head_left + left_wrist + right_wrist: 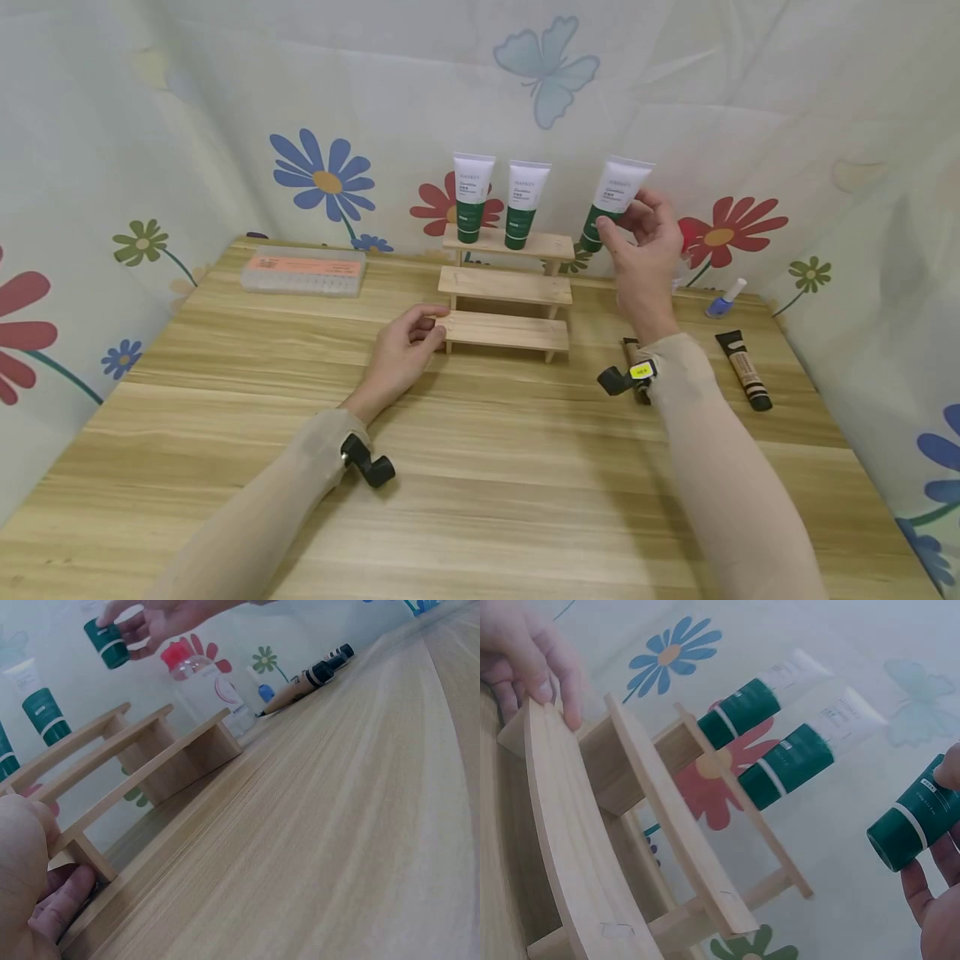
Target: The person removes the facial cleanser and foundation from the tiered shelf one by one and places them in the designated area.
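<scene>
A three-step wooden rack (504, 286) stands toward the back of the table. On its top step two white and green tubes (470, 200) stand upright, caps down, at the left and the middle. My left hand (397, 350) pinches the left end of the lowest step, thumb and fingers around the board's edge in the left wrist view. My right hand (647, 258) holds a third white and green tube (615, 196) between thumb and fingers. This tube is in the air to the right of the top step, slightly tilted, its green cap end down.
At the back left lies a clear flat case (303, 272) with an orange label. A clear bottle with a red cap (202, 686) stands behind my right hand. Farther right are a blue nail polish bottle (725, 300) and a black and tan tube (744, 371); another lies partly under my right wrist.
</scene>
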Demonstrator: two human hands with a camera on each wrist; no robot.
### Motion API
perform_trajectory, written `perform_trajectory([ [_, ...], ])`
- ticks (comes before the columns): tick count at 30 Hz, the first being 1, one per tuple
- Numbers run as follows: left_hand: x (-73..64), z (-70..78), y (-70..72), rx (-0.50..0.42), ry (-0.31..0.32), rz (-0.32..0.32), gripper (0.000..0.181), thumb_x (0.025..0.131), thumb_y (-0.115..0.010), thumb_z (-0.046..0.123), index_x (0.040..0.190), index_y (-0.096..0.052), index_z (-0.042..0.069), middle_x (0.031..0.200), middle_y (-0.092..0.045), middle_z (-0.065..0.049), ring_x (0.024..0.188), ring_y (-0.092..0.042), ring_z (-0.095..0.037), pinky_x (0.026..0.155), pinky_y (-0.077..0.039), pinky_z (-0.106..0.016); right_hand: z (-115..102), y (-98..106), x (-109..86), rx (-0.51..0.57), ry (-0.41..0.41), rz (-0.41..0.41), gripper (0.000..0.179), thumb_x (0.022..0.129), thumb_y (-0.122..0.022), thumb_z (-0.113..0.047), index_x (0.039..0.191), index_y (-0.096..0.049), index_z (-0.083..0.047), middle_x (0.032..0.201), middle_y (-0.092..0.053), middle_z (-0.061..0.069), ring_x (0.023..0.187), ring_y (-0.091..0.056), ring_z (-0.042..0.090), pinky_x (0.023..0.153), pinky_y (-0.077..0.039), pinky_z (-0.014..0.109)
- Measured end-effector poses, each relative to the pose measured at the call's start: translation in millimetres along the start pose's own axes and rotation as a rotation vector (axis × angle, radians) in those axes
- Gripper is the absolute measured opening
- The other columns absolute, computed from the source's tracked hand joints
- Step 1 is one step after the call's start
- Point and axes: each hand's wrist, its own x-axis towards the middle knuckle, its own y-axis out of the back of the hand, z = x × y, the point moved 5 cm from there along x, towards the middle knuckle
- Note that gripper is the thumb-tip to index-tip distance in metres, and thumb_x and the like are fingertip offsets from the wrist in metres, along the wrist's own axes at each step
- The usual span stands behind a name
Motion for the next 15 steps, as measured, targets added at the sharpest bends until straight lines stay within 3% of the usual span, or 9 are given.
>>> perform_trajectory([
  [7,-1.3,-0.8,0.7,-0.002,0.004,0.0,0.028,0.112,-0.069,0.016,0.139,-0.075,0.017,0.122,-0.074,-0.01,0.114,-0.071,-0.024,0.104,-0.059,-0.043,-17.0,28.8,-13.7,0.018,0.028,0.006,0.042,0.101,-0.08,0.0,0.139,-0.069,-0.012,0.13,-0.072,0.01,0.119,-0.068,0.027,0.105,-0.059,0.03],
  [15,-0.9,0.8,-0.4,-0.008,-0.001,0.001,0.028,0.112,-0.069,0.016,0.139,-0.074,0.017,0.123,-0.074,-0.01,0.115,-0.071,-0.024,0.103,-0.059,-0.043,-20.0,80.8,-40.5,-0.011,0.005,0.035,0.047,0.099,-0.079,0.005,0.142,-0.068,-0.011,0.128,-0.069,0.01,0.117,-0.065,0.025,0.099,-0.057,0.025],
])
